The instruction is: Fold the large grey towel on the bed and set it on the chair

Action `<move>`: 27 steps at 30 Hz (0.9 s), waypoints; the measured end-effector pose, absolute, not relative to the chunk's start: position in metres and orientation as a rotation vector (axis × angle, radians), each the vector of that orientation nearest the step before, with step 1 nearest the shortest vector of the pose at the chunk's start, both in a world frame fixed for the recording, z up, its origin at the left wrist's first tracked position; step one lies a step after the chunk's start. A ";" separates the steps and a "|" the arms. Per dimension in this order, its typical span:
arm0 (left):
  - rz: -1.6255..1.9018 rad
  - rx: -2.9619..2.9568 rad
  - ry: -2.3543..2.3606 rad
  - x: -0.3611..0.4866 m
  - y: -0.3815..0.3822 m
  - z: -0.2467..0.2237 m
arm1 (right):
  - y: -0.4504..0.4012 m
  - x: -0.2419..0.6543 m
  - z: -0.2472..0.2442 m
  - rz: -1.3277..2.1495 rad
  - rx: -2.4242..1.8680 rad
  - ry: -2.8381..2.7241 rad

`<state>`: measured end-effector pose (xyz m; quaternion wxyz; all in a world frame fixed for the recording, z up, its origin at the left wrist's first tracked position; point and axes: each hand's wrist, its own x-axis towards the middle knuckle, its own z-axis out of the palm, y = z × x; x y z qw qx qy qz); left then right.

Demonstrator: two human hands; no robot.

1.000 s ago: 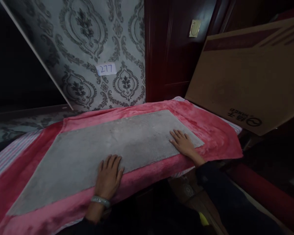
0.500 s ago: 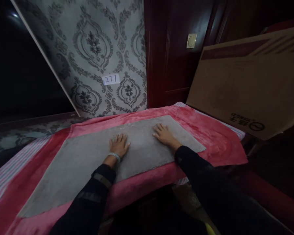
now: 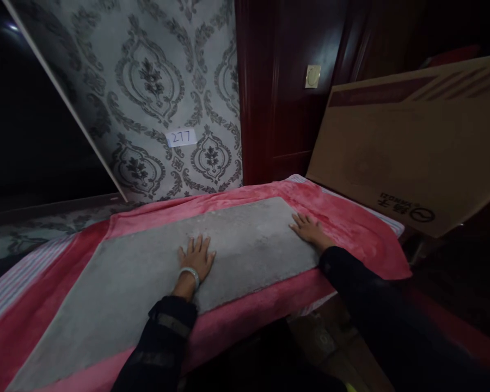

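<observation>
A long grey cloth (image 3: 245,234) lies flat on a pink-red plush blanket (image 3: 359,234). Near the middle of the grey cloth, my left hand (image 3: 196,260) rests palm down with its fingers spread; a light bracelet circles the wrist. My right hand (image 3: 309,228) lies palm down with fingers apart at the cloth's right edge. Neither hand holds anything.
Striped fabric (image 3: 20,272) shows under the blanket at the left. A large cardboard box (image 3: 408,147) leans at the right, near a dark red door (image 3: 286,109). Patterned wallpaper behind bears a paper label (image 3: 181,137) reading 277. A dark panel (image 3: 36,125) stands at the left.
My right hand has slid to the right across the grey cloth, to its right edge. My left hand stays on about the same spot. The view has shifted slightly.
</observation>
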<state>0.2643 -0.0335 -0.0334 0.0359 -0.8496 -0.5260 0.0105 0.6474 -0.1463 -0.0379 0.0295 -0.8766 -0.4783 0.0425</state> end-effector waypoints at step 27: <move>0.107 -2.090 -2.351 0.044 -0.034 -0.022 | -0.096 0.553 -0.095 -0.158 -2.239 -1.838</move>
